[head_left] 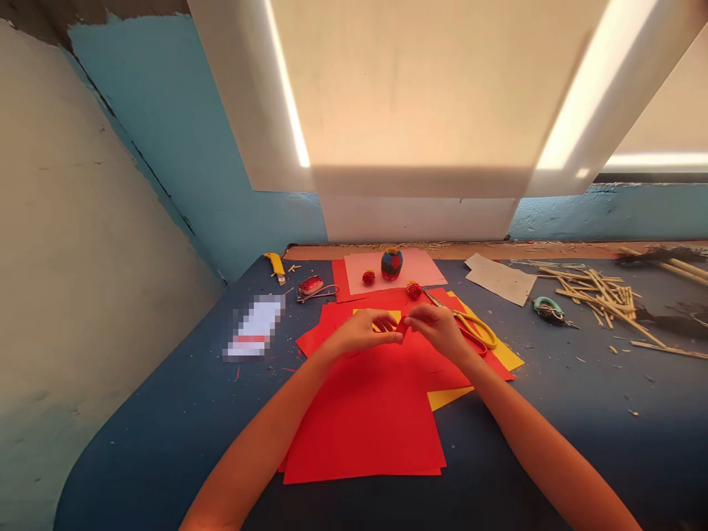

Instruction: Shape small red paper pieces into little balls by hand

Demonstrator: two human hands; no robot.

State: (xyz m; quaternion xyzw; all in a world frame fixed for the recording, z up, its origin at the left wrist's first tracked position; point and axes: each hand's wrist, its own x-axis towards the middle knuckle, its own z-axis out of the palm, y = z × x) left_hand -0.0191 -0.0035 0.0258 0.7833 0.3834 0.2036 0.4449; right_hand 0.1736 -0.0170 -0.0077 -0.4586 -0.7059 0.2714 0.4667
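Observation:
Between both hands is a small piece of red paper (pixel 403 330), which looks folded or bent. My right hand (pixel 438 330) pinches it with thumb and fingertips. From the other side my left hand (pixel 366 331) has its thumb and curled fingers at the piece's left edge. Beneath the hands lie large red paper sheets (pixel 365 420), with yellow paper (pixel 506 355) sticking out at the right. Scissors with yellow handles (pixel 485 333) lie beside my right hand. A red handle loop (pixel 473 342) shows there too, partly covered by my hand.
Behind the hands stand a small multicoloured pot-shaped object (pixel 391 264) and two red-and-yellow balls (pixel 368 276), near pink paper (pixel 425 270). A yellow cutter (pixel 275 268) and a red object with wire (pixel 311 285) lie left. Thin sticks (pixel 600 295) and a teal-handled tool (pixel 547 306) lie right.

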